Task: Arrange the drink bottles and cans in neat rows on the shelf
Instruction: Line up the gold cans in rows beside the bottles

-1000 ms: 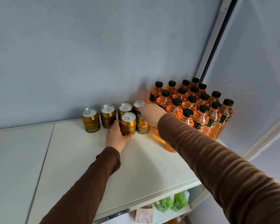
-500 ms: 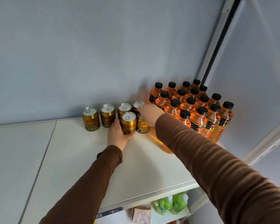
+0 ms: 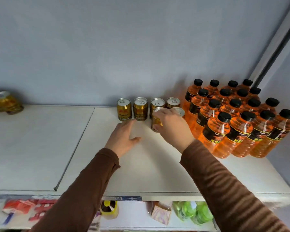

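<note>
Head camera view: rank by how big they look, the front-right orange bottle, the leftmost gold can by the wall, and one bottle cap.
1. Front-right orange bottle
2. Leftmost gold can
3. Its black cap

The bottle stands nearer the camera, which exaggerates its lead.

A single head-worn wide-angle camera looks forward and steeply down onto the white shelf [image 3: 40,148] from just in front of its front edge. It faces the blue-grey back wall [image 3: 107,47], which fills the upper half. Both sleeved forearms enter from the bottom edge, close to the lens. The lower shelf [image 3: 132,215] shows in a thin strip at the bottom. Straight lines bend near the right edge.
</note>
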`<state>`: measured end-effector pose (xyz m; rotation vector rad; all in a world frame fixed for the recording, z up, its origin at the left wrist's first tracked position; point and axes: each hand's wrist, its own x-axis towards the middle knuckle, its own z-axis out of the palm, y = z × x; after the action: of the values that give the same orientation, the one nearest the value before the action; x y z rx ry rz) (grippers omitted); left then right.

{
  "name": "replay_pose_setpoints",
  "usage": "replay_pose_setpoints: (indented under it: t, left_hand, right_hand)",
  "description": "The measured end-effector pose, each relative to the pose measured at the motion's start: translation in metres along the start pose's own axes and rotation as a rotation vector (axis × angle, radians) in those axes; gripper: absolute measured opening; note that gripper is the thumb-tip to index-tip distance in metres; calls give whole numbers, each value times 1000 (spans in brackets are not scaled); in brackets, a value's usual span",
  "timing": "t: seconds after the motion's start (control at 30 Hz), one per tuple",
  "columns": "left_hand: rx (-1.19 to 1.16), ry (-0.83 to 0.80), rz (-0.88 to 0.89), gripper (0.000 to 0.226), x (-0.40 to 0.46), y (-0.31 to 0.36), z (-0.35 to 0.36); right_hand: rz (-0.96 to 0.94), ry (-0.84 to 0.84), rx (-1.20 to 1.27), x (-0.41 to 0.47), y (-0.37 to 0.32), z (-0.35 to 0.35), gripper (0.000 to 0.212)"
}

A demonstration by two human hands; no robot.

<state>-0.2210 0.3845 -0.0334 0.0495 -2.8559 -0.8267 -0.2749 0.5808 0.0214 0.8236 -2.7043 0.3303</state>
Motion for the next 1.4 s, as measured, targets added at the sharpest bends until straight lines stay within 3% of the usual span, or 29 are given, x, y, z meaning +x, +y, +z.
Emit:
replay_pose_setpoints:
  t: [0.27,0.77,1.4]
  left_hand:
    - [110,104,-40,64,-77,-74,-65]
    - [87,198,-121,59,-205,-298,-237]
    - [-75,296,-406,65,-187,-529,-370]
  right_hand:
    - [-37,-11,143,-11,-101,33,45]
    - [-100,-58,283,22,-406,102,52]
    - [-221,-123,387,201,-615,184,55]
